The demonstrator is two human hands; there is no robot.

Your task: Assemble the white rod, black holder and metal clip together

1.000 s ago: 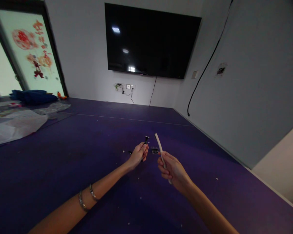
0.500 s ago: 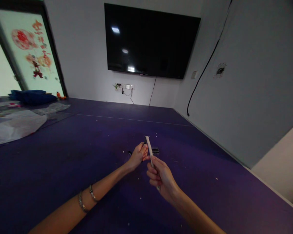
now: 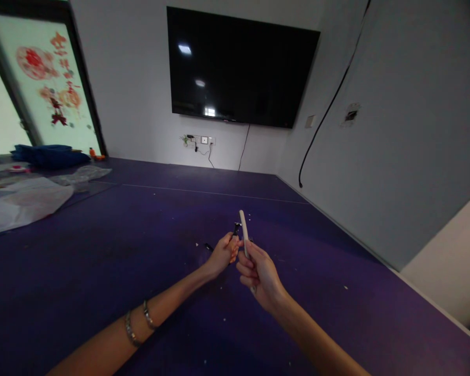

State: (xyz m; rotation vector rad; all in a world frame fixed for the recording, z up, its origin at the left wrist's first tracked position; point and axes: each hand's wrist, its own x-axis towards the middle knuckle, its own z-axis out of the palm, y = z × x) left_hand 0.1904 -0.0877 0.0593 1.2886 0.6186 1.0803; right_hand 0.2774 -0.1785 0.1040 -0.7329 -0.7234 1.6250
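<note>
My left hand (image 3: 222, 255) is closed around the handle of a small dark tool with a shiny T-shaped head (image 3: 237, 226), which looks like a razor. Its head points up and away from me. My right hand (image 3: 259, 269) grips a slim, off-white stick (image 3: 244, 227), slightly curved, standing tilted with its rounded tip above the fingers. The stick's lower end shows under my palm. The two hands are close together, and the tool's head is just left of the stick. Whether they touch I cannot tell. A small black piece (image 3: 208, 247) lies beside my left hand.
Small white bits (image 3: 345, 287) are scattered on the purple floor covering (image 3: 141, 245). White plastic sheeting (image 3: 31, 203) and a dark blue cloth bundle (image 3: 49, 156) lie at the left. A television (image 3: 238, 68) hangs ahead, and a black cable (image 3: 324, 120) dangles at right.
The stick's tip has moved up and stands more upright, above the tool's head, where before they met. My right hand now mostly covers the black item behind it.
</note>
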